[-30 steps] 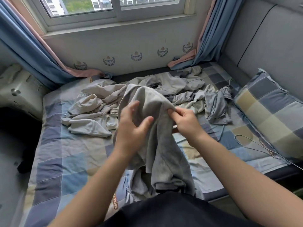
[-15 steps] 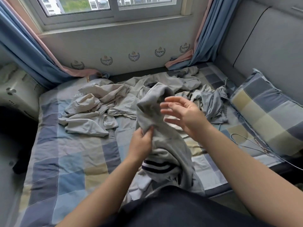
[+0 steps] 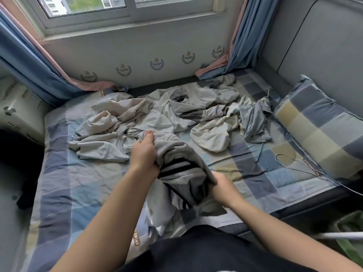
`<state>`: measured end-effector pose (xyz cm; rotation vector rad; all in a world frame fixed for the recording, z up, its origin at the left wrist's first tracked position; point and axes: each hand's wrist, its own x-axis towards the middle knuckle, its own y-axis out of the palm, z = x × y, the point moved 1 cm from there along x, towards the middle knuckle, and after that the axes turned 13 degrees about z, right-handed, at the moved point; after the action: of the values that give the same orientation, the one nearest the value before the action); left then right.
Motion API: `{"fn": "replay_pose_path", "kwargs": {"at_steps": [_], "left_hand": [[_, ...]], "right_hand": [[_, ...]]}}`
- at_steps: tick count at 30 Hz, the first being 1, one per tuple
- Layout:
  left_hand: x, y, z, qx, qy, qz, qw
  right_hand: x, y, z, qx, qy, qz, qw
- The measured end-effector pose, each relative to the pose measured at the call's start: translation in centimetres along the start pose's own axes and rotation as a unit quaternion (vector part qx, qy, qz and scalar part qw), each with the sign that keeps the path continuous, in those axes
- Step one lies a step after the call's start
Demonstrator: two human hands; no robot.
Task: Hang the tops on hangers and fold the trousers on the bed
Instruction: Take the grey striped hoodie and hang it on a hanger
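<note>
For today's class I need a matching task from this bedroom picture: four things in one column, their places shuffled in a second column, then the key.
Things
1. striped grey garment
2. wire hanger
3. checked pillow
4. blue curtain

Places
A. hanging beside the window
B. gripped by the left hand and the right hand
C. lying on the bed, next to the pillow
D. at the bed's right edge, by the grey padded wall

Pairs: 1-B, 2-C, 3-D, 4-A

Clothes pile (image 3: 157, 114) blocks far bed (image 3: 64, 185); near-left free.
</note>
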<state>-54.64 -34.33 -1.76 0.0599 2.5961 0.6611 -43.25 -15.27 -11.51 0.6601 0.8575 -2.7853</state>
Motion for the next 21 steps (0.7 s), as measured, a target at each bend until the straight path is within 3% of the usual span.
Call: {"fn": "replay_pose_path", "kwargs": {"at_steps": [2, 4, 6, 8, 10, 13, 15, 17, 18, 21], "left_hand": [[0.3, -1.5, -0.2, -0.011, 0.011, -0.018, 1.0], [0.8, -3.2, 0.1, 0.052, 0.027, -0.044, 0.997], [0.8, -4.2, 0.3, 0.198, 0.039, -0.059, 0.978], [0.1, -4.2, 0.5, 0.351, 0.085, -0.042, 0.931], [-1.0, -3.4, 0.6, 0.462, 0.167, 0.048, 0.87], [-3.8, -0.8, 2.3, 0.516, 0.173, 0.235, 0.806], [-5.5, 0.4, 3.6, 0.507, 0.213, 0.236, 0.801], [-6.3, 0.5, 4.5, 0.503, 0.259, 0.166, 0.807], [-6.4, 0.3, 4.8, 0.499, 0.243, 0.159, 0.816], [-5.6, -0.3, 6.3, 0.479, 0.09, 0.208, 0.848]], "right_hand": [[0.7, -2.8, -0.1, -0.019, 0.023, -0.023, 0.999], [1.0, -5.6, 0.7, -0.048, 0.027, -0.055, 0.997], [0.9, -7.8, 2.3, -0.059, 0.004, -0.069, 0.996], [0.8, -9.0, 4.2, -0.052, -0.033, -0.068, 0.996], [0.9, -9.3, 6.5, -0.04, -0.075, -0.055, 0.995], [1.2, -8.8, 9.5, 0.008, -0.109, -0.028, 0.994], [1.6, -8.5, 10.6, 0.107, -0.095, -0.025, 0.989], [1.7, -8.7, 11.4, 0.23, -0.068, -0.038, 0.97], [1.7, -8.8, 11.6, 0.281, -0.06, -0.048, 0.957], [1.8, -9.4, 12.1, 0.36, -0.056, -0.084, 0.928]]}}
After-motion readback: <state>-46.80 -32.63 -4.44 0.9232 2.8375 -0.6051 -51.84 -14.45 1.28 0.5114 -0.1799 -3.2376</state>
